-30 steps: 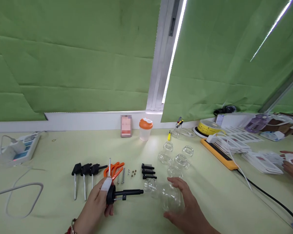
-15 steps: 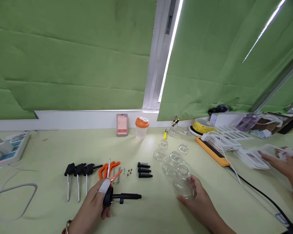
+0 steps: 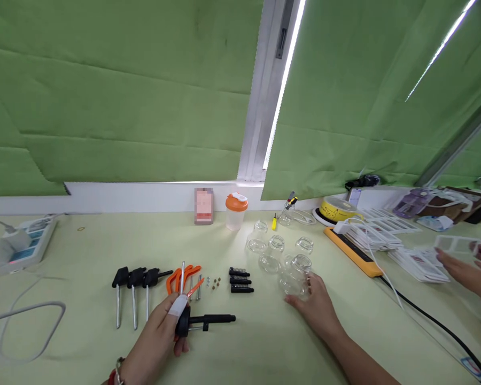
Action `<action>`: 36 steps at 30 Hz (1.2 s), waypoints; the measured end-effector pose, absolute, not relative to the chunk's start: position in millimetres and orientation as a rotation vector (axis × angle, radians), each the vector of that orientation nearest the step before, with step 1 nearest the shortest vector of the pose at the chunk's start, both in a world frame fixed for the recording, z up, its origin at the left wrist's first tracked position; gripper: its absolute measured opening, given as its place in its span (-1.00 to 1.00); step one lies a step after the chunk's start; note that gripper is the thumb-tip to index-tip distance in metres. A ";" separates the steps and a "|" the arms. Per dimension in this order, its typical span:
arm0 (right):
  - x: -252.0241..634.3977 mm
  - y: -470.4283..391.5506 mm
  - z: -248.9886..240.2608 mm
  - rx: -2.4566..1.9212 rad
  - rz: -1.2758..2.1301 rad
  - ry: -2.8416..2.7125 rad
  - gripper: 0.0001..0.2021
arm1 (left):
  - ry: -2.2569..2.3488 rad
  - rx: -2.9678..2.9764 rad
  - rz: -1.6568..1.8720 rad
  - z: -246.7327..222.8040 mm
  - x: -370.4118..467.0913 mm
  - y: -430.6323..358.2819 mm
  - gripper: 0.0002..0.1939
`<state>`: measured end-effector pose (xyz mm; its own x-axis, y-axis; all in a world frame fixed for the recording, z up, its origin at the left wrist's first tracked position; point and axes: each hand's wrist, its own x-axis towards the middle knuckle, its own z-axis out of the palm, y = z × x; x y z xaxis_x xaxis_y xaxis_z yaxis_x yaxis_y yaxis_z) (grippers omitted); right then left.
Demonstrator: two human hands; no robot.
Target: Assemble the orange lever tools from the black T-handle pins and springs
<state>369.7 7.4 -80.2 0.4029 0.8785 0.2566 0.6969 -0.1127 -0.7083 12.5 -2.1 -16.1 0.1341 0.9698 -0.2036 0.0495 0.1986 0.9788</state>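
My right hand (image 3: 318, 309) is curled around the side of a clear glass jar (image 3: 292, 281), thumb at its near edge and fingers at its far right. Half a second ago this jar was nearer to me; now it stands upright farther out, close behind two other jars. Those two, the middle jar (image 3: 270, 260) and the far jar (image 3: 256, 240), have shifted away and leftward from my fingers, while the right-hand jar (image 3: 304, 246), just beyond my fingertips, seems unmoved. A second ago the jar I hold lay tipped, neck toward my left.

My left hand (image 3: 157, 336) grips the black mechanism (image 3: 212, 319) as before, its shaft pointing right and a metal rod (image 3: 183, 272) rising above my thumb. Black spring pieces (image 3: 240, 280) lie between my hands, farther out.
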 end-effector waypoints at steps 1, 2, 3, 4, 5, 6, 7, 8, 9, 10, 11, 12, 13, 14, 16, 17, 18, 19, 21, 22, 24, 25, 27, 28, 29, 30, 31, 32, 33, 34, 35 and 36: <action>370.8 8.4 -81.0 -1.865 0.308 -1.340 -0.18 | 1.227 1.146 0.943 -15.6 13.0 -2.4 -0.66; 371.6 9.2 -81.3 -1.865 0.333 -1.332 -0.13 | 1.230 1.145 0.941 -15.3 13.5 -2.7 -0.67; 372.0 9.4 -81.1 -1.866 0.347 -1.325 -0.09 | 1.231 1.143 0.940 -14.9 14.1 -2.9 -0.68; 371.8 8.8 -80.2 -1.868 0.327 -1.307 -0.05 | 1.229 1.140 0.944 -14.6 14.6 -2.9 -0.69; 370.5 7.2 -78.3 -1.871 0.266 -1.299 -0.03 | 1.223 1.139 0.941 -14.3 15.0 -2.9 -0.69; 367.9 4.6 -75.3 -1.866 0.165 -1.306 -0.03 | 1.219 1.139 0.946 -14.2 15.2 -2.8 -0.69; 363.5 0.8 -71.3 -1.851 0.023 -1.332 -0.05 | 1.217 1.141 0.946 -14.1 15.3 -2.6 -0.69; 357.1 -3.9 -66.3 -1.802 -0.153 -1.399 -0.11 | 1.216 1.145 0.945 -14.0 15.2 -2.5 -0.69; 348.2 -9.4 -60.7 -1.697 -0.309 -1.508 -0.20 | 1.217 1.152 0.943 -14.0 15.2 -2.5 -0.69; 337.1 -15.2 -54.8 -1.548 -0.441 -1.644 -0.32 | 1.216 1.161 0.934 -13.9 15.3 -2.9 -0.68; 324.0 -20.9 -49.0 -1.378 -0.539 -1.801 -0.44 | 1.212 1.173 0.924 -13.7 15.8 -3.6 -0.67; 309.4 -26.2 -43.6 -1.264 -0.571 -1.965 -0.52 | 1.201 1.181 0.912 -13.3 16.8 -4.9 -0.66; 294.1 -30.6 -39.1 -1.147 -0.601 -2.106 -0.57 | 1.187 1.178 0.904 -12.7 18.4 -6.7 -0.64; 278.9 -33.9 -35.6 -1.039 -0.622 -2.231 -0.61 | 1.173 1.163 0.895 -11.9 20.5 -9.0 -0.62; 252.4 -36.7 -31.6 -0.819 -0.661 -2.328 -0.70 | 1.162 1.106 0.878 -10.1 25.3 -14.2 -0.59; 242.5 -36.4 -30.8 -0.750 -0.649 -2.347 -0.72 | 1.163 1.077 0.867 -9.1 27.4 -16.7 -0.58; 235.2 -35.3 -30.2 -0.698 -0.602 -2.359 -0.71 | 1.167 1.067 0.854 -8.0 28.6 -18.7 -0.57; 230.4 -33.8 -29.3 -0.685 -0.538 -2.373 -0.69 | 1.167 1.073 0.840 -7.0 28.7 -20.0 -0.56; 227.5 -30.2 -24.8 -0.726 -0.379 -2.361 -0.68 | 1.187 1.192 0.817 -5.0 24.4 -20.7 -0.56; 228.4 -28.4 -20.8 -0.777 -0.278 -2.329 -0.67 | 1.221 1.323 0.817 -3.9 20.2 -20.4 -0.56; 232.4 -25.2 -9.7 -0.900 -0.004 -2.241 -0.67 | 1.340 1.651 0.896 -1.8 9.8 -20.2 -0.59; 234.6 -23.5 -3.7 -0.961 0.164 -2.191 -0.69 | 1.394 1.797 0.965 -1.0 4.9 -20.8 -0.64; 237.8 -19.1 5.5 -1.054 0.586 -2.150 -0.74 | 1.399 1.982 1.068 0.0 -1.2 -23.9 -0.71; 238.2 -16.1 7.2 -1.096 0.779 -2.120 -0.75 | 1.364 2.025 1.098 0.1 -1.8 -25.8 -0.62; 237.6 -12.5 6.5 -1.131 0.951 -2.084 -0.75 | 1.324 2.042 1.081 -0.4 -0.7 -27.2 -0.52; 236.1 -8.4 3.2 -1.164 1.091 -2.040 -0.74 | 1.291 2.035 1.012 -1.3 1.7 -27.7 -0.46; 233.6 -3.9 -2.4 -1.189 1.204 -2.005 -0.75 | 1.263 2.000 0.912 -2.9 4.9 -26.9 -0.45; 230.4 0.9 -9.7 -1.210 1.284 -1.969 -0.77 | 1.241 1.933 0.794 -5.0 8.4 -24.7 -0.51; 226.8 5.8 -18.0 -1.241 1.342 -1.919 -0.79 | 1.261 1.852 0.750 -7.8 11.7 -21.2 -0.58; 223.0 10.5 -26.7 -1.276 1.373 -1.858 -0.80 | 1.280 1.780 0.727 -10.9 14.4 -16.7 -0.62; 219.5 14.8 -34.9 -1.303 1.377 -1.793 -0.80 | 1.303 1.704 0.723 -14.3 16.4 -11.7 -0.66; 216.4 18.7 -42.3 -1.314 1.372 -1.763 -0.81 | 1.297 1.631 0.733 -17.7 17.6 -6.9 -0.69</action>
